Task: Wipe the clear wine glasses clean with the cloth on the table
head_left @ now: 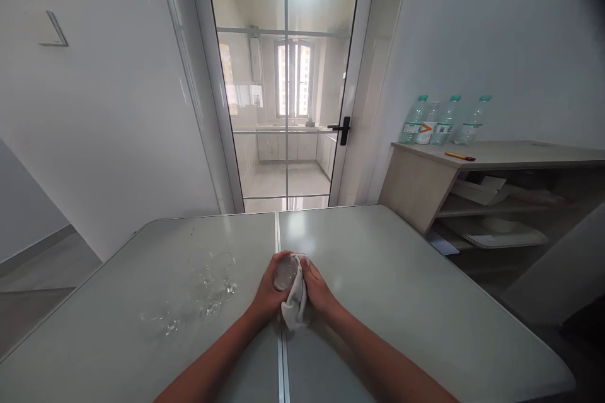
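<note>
Hands [270,286] half-closed around clear glass [285,273] and white cloth [295,307]

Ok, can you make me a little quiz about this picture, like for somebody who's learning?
1. What does the right hand hold, next to the glass in the left hand?
2. True or false: the bottles stand on the floor.
3. What colour is the door handle? A) red B) black C) yellow

Key: 1. A white cloth. 2. False; they stand on the cabinet. 3. B.
</note>
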`<action>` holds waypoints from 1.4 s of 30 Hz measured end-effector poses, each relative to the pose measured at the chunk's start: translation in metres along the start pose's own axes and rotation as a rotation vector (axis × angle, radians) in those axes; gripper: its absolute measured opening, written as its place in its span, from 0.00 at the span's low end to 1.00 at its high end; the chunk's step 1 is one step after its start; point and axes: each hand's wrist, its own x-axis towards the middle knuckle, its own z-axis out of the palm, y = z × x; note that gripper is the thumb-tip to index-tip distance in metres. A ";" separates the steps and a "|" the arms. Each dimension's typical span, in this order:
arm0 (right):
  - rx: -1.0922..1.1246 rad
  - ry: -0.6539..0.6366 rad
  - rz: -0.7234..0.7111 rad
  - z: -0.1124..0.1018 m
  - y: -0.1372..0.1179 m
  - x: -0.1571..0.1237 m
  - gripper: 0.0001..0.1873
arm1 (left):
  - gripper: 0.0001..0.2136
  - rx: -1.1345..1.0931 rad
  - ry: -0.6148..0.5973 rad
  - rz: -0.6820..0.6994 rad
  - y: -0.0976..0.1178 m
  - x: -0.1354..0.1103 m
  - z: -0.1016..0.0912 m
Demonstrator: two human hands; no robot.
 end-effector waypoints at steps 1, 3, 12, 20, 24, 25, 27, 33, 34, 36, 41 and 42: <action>0.011 0.004 0.033 -0.001 0.003 0.001 0.31 | 0.33 -0.004 -0.051 0.010 0.000 0.000 -0.001; 0.011 -0.015 0.067 -0.005 0.004 0.003 0.32 | 0.31 -0.020 -0.093 0.013 0.001 0.000 -0.003; -0.454 -0.348 -0.057 -0.031 -0.027 0.005 0.21 | 0.33 -0.194 -0.040 -0.048 0.000 0.002 -0.007; -0.584 -0.407 -0.096 -0.041 -0.025 0.005 0.14 | 0.32 -0.109 -0.005 0.013 -0.012 0.006 -0.011; -0.581 -0.459 -0.065 -0.046 -0.037 0.003 0.19 | 0.32 -0.063 -0.045 -0.011 -0.005 0.004 -0.012; -0.550 -0.483 -0.042 -0.046 -0.039 0.002 0.21 | 0.32 -0.055 -0.045 -0.007 -0.003 0.004 -0.011; -0.489 -0.537 0.004 -0.045 -0.041 0.000 0.21 | 0.33 -0.057 -0.042 0.011 -0.001 0.003 -0.011; -0.462 -0.407 -0.016 -0.040 -0.031 0.006 0.15 | 0.30 -0.151 0.010 0.049 -0.005 0.007 -0.011; -0.475 -0.372 -0.028 -0.041 -0.032 0.008 0.16 | 0.30 -0.141 0.013 0.059 -0.004 0.007 -0.011; -0.531 -0.354 -0.053 -0.045 -0.036 0.009 0.16 | 0.30 -0.094 0.017 0.078 -0.001 0.007 -0.011; -0.776 -0.459 -0.140 -0.056 -0.050 0.003 0.05 | 0.28 0.051 0.068 0.097 0.009 0.000 -0.006; -0.837 -0.443 -0.153 -0.055 -0.050 0.001 0.07 | 0.27 0.066 0.069 0.102 0.010 -0.001 -0.005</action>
